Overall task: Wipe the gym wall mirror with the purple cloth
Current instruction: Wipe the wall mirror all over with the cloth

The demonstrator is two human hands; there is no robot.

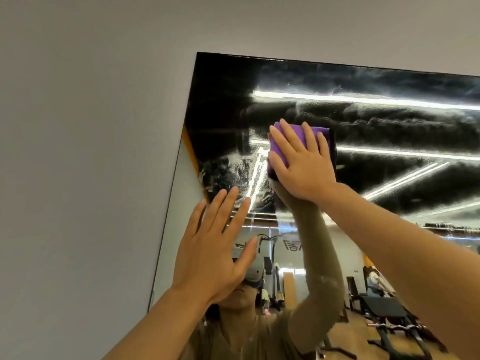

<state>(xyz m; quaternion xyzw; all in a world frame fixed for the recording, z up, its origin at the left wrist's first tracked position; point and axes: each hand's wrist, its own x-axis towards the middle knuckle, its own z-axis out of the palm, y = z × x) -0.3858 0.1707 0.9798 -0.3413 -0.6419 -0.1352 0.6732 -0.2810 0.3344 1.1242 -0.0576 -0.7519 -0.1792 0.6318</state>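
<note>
Grey wall (78, 152) fills the left side; the mirror (376, 178) starts at its dark left edge and runs off the frame to the right.

Left hand (215, 245) is up near the mirror's left edge, low in the pane, fingers straight and spread, holding nothing. It looks flat on the glass as a brace, though from this angle I can't tell whether the palm actually touches or sits just off it.

Right of that and higher, the right hand (301, 162) presses the purple cloth (285, 141) flat against the glass near the upper left corner. Fingers are straight and splayed over the folded cloth, not curled round it. Purple shows past the fingertips and at the left of the palm.

Glass around the cloth is hazy: smears and streaks left of it toward the edge, cloudy bands above and to the right across the reflected ceiling lights (363, 100). Lower pane shows the reflected gym equipment (384, 307) more clearly.

Step in hand, as I judge it: wiping the upper left zone. To do it well:
- keep the whole palm loading the cloth so pressure is even
- overlap passes, working from the left edge rightward across the cloudy bands
- keep the cloth folded flat; a bunched corner will drag streaks
- bare left palm on the glass would leave prints, so that spot likely needs a pass too
</note>
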